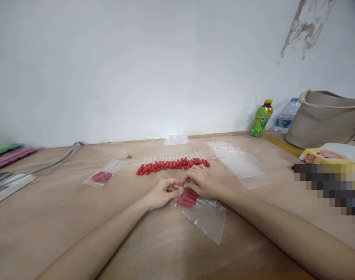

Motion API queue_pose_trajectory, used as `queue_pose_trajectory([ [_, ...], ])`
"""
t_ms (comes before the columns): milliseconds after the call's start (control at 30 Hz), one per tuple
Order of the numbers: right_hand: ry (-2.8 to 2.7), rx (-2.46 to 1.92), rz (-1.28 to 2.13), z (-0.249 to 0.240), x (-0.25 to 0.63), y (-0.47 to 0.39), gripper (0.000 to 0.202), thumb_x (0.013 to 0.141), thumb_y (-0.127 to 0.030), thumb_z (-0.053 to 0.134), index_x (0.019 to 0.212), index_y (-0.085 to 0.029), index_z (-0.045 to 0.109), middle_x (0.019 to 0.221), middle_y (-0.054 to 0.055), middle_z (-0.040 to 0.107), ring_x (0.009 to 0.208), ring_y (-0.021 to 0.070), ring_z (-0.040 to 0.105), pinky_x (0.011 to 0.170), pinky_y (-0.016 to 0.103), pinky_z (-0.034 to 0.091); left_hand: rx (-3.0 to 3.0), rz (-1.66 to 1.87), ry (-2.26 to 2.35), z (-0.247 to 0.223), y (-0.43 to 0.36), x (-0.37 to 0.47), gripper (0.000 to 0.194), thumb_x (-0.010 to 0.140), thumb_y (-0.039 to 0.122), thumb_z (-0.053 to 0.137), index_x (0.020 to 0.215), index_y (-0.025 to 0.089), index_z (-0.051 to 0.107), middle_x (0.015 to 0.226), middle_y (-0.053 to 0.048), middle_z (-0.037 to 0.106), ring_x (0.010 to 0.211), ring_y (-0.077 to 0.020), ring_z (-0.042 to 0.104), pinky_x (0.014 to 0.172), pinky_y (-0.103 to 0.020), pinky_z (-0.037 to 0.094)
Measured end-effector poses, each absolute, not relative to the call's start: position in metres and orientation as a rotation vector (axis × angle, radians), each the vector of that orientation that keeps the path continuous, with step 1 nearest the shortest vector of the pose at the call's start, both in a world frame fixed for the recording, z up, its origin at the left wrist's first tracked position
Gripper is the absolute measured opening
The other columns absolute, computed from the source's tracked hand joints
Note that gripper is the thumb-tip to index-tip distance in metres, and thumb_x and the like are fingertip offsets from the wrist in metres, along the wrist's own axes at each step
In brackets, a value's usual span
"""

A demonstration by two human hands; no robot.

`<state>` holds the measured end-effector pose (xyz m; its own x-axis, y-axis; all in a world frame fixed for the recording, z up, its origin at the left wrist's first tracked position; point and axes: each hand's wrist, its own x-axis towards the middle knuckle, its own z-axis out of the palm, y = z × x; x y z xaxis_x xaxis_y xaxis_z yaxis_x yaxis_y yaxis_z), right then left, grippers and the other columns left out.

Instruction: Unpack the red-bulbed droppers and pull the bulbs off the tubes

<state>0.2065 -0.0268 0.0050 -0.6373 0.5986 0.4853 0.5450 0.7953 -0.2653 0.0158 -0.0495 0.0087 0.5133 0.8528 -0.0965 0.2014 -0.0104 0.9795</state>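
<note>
Both my left hand [165, 193] and my right hand [201, 182] pinch the upper edge of a clear plastic bag [210, 221] above the table's front part. Several red-tipped sticks [188, 199] lie inside it, their pale thin ends pointing right. Beyond my hands, a long row of similar red-tipped sticks [168, 165] lies on the table, thin ends toward the wall. A bag with red-tipped sticks in it [103, 175] rests flat at the left. Flat transparent bags [244, 165] overlap to the right of the row.
More clear bags [176, 140] lie by the wall. At the right are a green bottle [261, 118], a water bottle [286, 116], a beige bag [326, 120] and a yellow tissue pack [326, 156]. A grey cable [59, 158] and pink item [14, 157] are at the left.
</note>
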Motion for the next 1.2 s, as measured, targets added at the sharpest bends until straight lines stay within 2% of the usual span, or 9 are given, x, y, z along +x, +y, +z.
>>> queue_pose_trajectory([
  [200,-2.409,-0.851,0.115,0.009,0.205,-0.029,0.009,0.079,-0.014,0.054,0.071,-0.019,0.051,0.076,0.0,0.059,0.079,0.0152,0.047,0.075,0.031,0.031,1.557,0.678,0.924,0.007,-0.05,0.015,0.039,0.069,0.036,0.067,0.099,0.013,0.062,0.083,-0.005,0.065,0.066,-0.0113,0.056,0.064,-0.024,0.042],
  [367,-2.42,-0.78,0.142,0.004,0.206,-0.027,0.013,0.08,-0.007,0.047,0.078,-0.019,0.051,0.081,0.001,0.058,0.078,0.0149,0.046,0.072,0.029,0.033,1.544,0.685,0.941,0.01,-0.051,0.017,0.039,0.068,0.04,0.067,0.096,0.014,0.062,0.08,-0.005,0.065,0.064,-0.0112,0.056,0.06,-0.022,0.041],
  [533,-2.399,-0.719,0.082,-0.002,0.204,-0.026,0.014,0.08,-0.008,0.043,0.088,-0.018,0.048,0.082,0.004,0.054,0.075,0.0162,0.043,0.068,0.029,0.034,1.393,0.698,0.936,0.014,-0.05,0.019,0.041,0.07,0.049,0.063,0.091,0.014,0.064,0.078,-0.004,0.066,0.063,-0.0129,0.058,0.059,-0.023,0.043],
  [733,-2.41,-0.67,-0.001,0.002,0.202,-0.029,0.011,0.08,-0.008,0.042,0.083,-0.017,0.047,0.078,0.004,0.052,0.074,0.0168,0.041,0.067,0.029,0.032,1.419,0.652,0.903,0.016,-0.048,0.022,0.036,0.066,0.04,0.069,0.089,0.013,0.065,0.078,-0.003,0.066,0.066,-0.0122,0.058,0.064,-0.023,0.042],
  [967,-2.465,-0.618,-0.154,0.0,0.202,-0.029,0.018,0.075,-0.004,0.042,0.085,-0.015,0.052,0.083,0.007,0.054,0.077,0.0181,0.04,0.068,0.031,0.031,1.535,0.721,0.923,0.012,-0.046,0.022,0.025,0.067,0.031,0.068,0.081,0.012,0.061,0.069,-0.001,0.06,0.061,-0.0095,0.053,0.06,-0.021,0.038],
  [1200,-2.467,-0.569,-0.268,0.001,0.204,-0.025,0.024,0.075,-0.004,0.043,0.088,-0.015,0.06,0.077,0.007,0.052,0.075,0.0177,0.038,0.067,0.03,0.032,1.526,0.835,1.017,0.009,-0.043,0.021,0.038,0.065,0.021,0.065,0.1,0.013,0.05,0.064,0.003,0.056,0.052,-0.0071,0.048,0.052,-0.019,0.035],
])
